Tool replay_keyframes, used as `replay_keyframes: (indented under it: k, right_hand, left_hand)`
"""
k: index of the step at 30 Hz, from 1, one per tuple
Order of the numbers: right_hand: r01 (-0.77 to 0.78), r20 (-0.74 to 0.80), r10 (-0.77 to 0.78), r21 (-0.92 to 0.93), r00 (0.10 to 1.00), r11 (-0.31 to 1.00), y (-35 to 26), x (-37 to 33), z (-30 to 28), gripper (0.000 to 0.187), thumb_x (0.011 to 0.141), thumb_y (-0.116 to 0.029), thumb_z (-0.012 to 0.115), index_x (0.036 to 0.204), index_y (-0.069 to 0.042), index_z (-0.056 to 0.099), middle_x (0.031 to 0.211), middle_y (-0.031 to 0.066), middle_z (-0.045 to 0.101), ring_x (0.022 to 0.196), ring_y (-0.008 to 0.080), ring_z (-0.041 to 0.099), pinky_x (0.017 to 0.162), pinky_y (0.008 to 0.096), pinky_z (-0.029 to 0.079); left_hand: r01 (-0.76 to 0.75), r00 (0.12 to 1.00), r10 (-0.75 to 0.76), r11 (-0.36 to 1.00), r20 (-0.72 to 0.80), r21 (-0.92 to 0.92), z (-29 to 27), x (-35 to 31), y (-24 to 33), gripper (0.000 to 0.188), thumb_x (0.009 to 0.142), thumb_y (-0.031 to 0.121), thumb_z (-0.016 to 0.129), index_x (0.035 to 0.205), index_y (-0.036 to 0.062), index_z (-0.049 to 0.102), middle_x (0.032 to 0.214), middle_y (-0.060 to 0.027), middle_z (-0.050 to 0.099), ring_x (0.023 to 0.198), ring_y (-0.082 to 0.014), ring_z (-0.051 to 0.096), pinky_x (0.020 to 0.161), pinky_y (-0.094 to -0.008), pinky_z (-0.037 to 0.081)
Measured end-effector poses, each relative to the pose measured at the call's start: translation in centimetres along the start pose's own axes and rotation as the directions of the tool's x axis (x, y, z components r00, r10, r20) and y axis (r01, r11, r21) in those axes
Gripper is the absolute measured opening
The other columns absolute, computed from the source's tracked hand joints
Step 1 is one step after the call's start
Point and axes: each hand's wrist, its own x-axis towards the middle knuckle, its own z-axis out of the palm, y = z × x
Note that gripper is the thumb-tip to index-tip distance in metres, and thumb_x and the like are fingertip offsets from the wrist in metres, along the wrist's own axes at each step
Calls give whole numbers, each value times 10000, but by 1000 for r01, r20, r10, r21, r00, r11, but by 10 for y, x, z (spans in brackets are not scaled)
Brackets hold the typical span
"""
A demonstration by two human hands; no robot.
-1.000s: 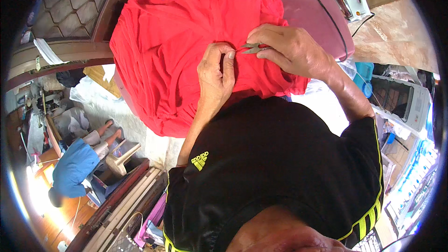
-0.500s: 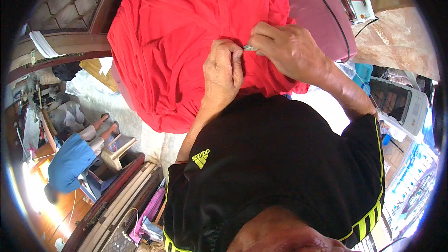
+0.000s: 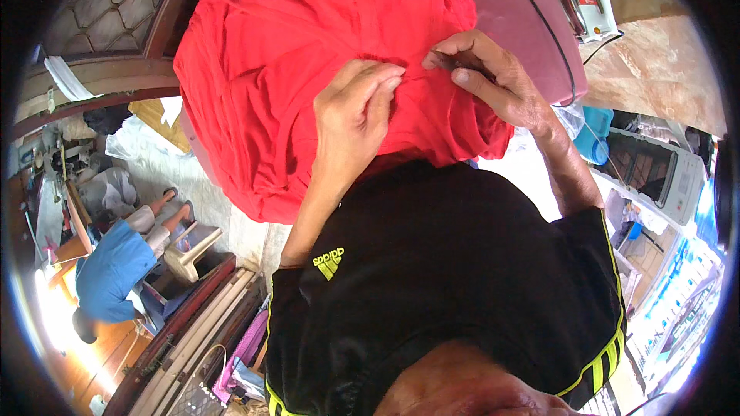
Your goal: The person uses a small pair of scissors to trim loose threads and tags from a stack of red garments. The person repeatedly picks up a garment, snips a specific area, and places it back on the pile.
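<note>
A red cloth garment [image 3: 262, 85], gathered in folds with a dark label near its far edge, lies before me on a padded mauve board [image 3: 532, 31]. My left hand [image 3: 354, 112] is closed over the middle of it, thumb and forefinger pinched together at the cloth. Just right of those fingertips is my right hand [image 3: 493, 81], its fingers curled and the thumb a little apart from them. Something dark shows inside its curl, too shaded to name. No small metal tool can be made out now.
A white iron [image 3: 586, 0] stands at the far right, a dark cord [image 3: 539, 15] crossing the board near it. Left, a person in a blue shirt [image 3: 116, 270] is near a wooden stool [image 3: 189, 258]. Long wooden strips [image 3: 193, 339] lie at lower left; a grey-white appliance [image 3: 671, 173] stands right.
My right hand has turned and loosened, and the small metal tool at its fingertips no longer shows. The left hand has shifted slightly left, its fingers still pinched.
</note>
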Motion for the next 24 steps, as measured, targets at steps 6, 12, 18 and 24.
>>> replay_keyframes:
  k: [6,12,18,24]
  right_hand:
    - [-44,-61,41,-43,997,998,-1,3,5,254,982,37,455,1232,31,498,1178,147,624,1197,208,585,1078,356,423]
    - [-15,-65,10,-86,998,996,-2,4,5,220,989,6,478,1204,27,520,1156,150,647,1150,200,617,1043,345,445]
    - [120,-31,-155,-488,987,865,-9,7,11,203,924,-65,619,1122,-41,581,1065,90,671,932,234,699,779,341,558]
    - [285,159,-287,-833,945,475,-20,15,23,223,813,-113,717,1012,-50,639,1009,62,642,792,255,676,644,341,550]
  left_hand:
    - [-120,992,126,975,-20,186,22,-3,-17,121,801,-28,743,910,-5,696,779,-114,638,647,-200,625,567,-301,503]
    - [117,988,-125,989,-93,-88,-2,-33,-18,75,813,-71,706,854,-11,685,781,-90,648,652,-147,590,602,-261,467]
    - [228,966,-249,950,-76,-212,-18,-56,-11,26,887,-35,670,908,-25,657,875,-52,612,743,-98,529,664,-231,426]
    - [167,969,-223,910,-109,-380,-11,-47,-7,62,862,-68,696,899,-33,662,869,-69,625,730,-92,537,633,-222,429]
